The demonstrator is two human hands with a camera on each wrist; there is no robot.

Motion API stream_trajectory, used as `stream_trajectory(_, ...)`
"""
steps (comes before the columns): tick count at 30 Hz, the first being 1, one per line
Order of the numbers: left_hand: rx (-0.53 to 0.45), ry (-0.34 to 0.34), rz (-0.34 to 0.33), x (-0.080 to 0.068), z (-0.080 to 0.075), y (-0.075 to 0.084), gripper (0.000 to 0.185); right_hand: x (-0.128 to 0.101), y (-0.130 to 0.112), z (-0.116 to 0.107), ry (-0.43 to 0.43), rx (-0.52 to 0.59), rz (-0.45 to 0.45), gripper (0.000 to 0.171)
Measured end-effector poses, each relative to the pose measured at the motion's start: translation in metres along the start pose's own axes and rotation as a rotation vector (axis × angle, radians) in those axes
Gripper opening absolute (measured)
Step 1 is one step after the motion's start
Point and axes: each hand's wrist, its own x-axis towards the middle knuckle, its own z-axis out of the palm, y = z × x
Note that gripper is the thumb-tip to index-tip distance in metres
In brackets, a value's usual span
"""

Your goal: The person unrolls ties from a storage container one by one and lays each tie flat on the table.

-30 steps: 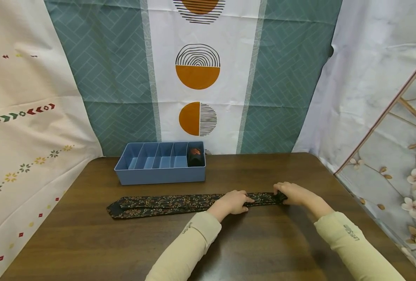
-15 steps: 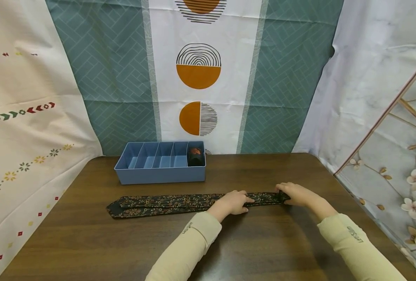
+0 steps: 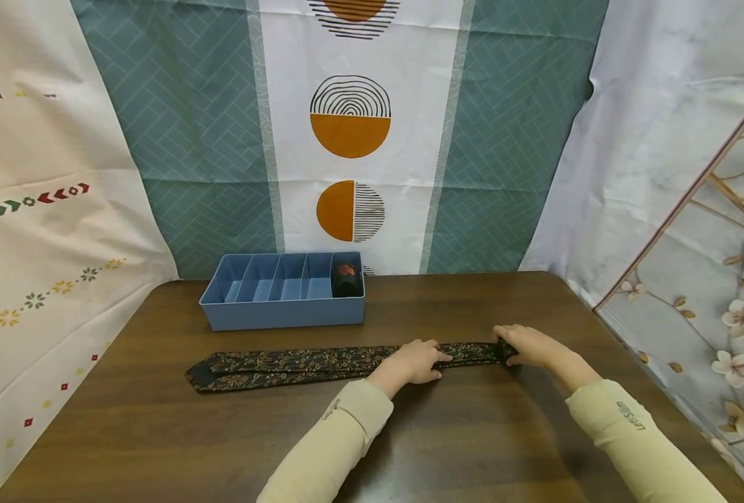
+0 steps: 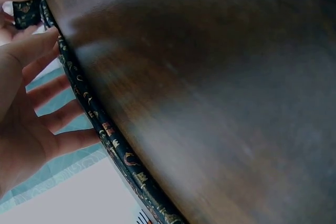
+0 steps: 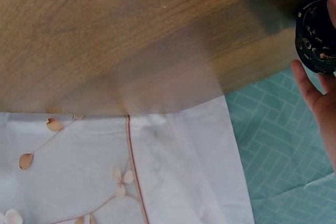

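A dark necktie (image 3: 309, 361) with a gold and rust pattern lies folded lengthwise across the table, its wide tip at the left. My left hand (image 3: 412, 363) rests on the tie right of its middle, and the left wrist view shows those fingers spread along its edge. At the right end, the narrow part is wound into a small coil (image 5: 312, 43), which my right hand (image 3: 531, 346) holds between thumb and fingers. Part of the tie is hidden beneath my left hand.
Behind the tie stands a blue divided box (image 3: 283, 316). A dark rolled item (image 3: 346, 281) with a reddish motif sits in its rightmost compartment. Patterned cloths hang around the back and sides of the brown table (image 3: 447, 440).
My right hand has shifted slightly to the right with the coiled end of the necktie. My left hand stays in place on it. The head view has swung a little.
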Motion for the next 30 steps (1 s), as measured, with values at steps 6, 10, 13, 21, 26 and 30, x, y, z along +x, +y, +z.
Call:
stream_trajectory(6, -0.015, -0.001, -0.002, -0.0011, 0.0008, 0.0009, 0.045, -0.0006, -0.0007, 0.0007, -0.019, -0.003, 0.006, 0.038)
stream_trajectory(10, -0.01, 0.004, -0.006, 0.0007, 0.0025, 0.0002, 0.045, 0.0009, 0.0003, -0.0001, -0.026, -0.007, 0.006, 0.031)
stream_trajectory(13, -0.008, 0.005, -0.012, 0.0015, 0.0036, -0.0006, 0.045, 0.0023, 0.001, -0.0007, -0.029, -0.003, 0.004, 0.031)
stream_trajectory(21, 0.003, 0.0, -0.01, 0.0013, 0.0039, -0.0003, 0.047, 0.0005, 0.0038, -0.0007, -0.033, 0.003, 0.011, 0.037)
stream_trajectory(26, -0.001, -0.001, -0.008, 0.0025, 0.0042, -0.0013, 0.047, -0.0007, 0.0064, -0.0014, -0.042, 0.012, 0.04, 0.037)
stream_trajectory(30, -0.005, -0.005, -0.012, 0.0025, 0.0037, -0.0015, 0.046, -0.0015, 0.0082, -0.0017, -0.036, -0.011, 0.029, 0.035)
